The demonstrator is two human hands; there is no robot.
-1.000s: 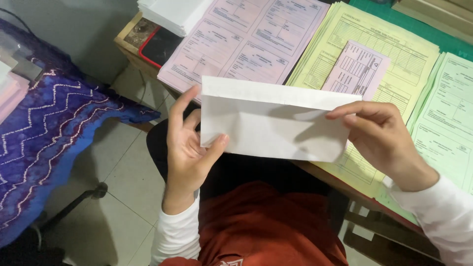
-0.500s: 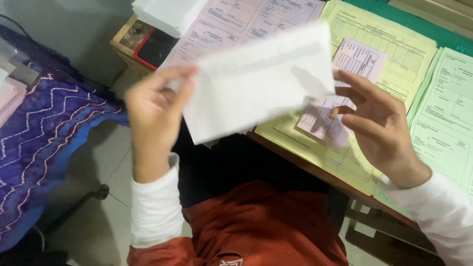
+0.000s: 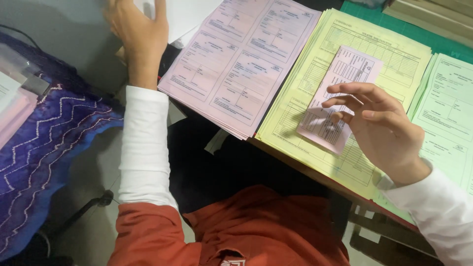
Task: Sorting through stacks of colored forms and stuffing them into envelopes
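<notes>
The left hand (image 3: 135, 27) lies flat on the white envelopes (image 3: 189, 12) at the table's far left corner, pressing rather than gripping. The right hand (image 3: 382, 130) hovers with fingers spread and loosely curled, holding nothing, its fingertips (image 3: 337, 117) touching the small pink slip (image 3: 340, 81) lying on the yellow forms (image 3: 295, 111), beside the pink forms (image 3: 236, 64)
</notes>
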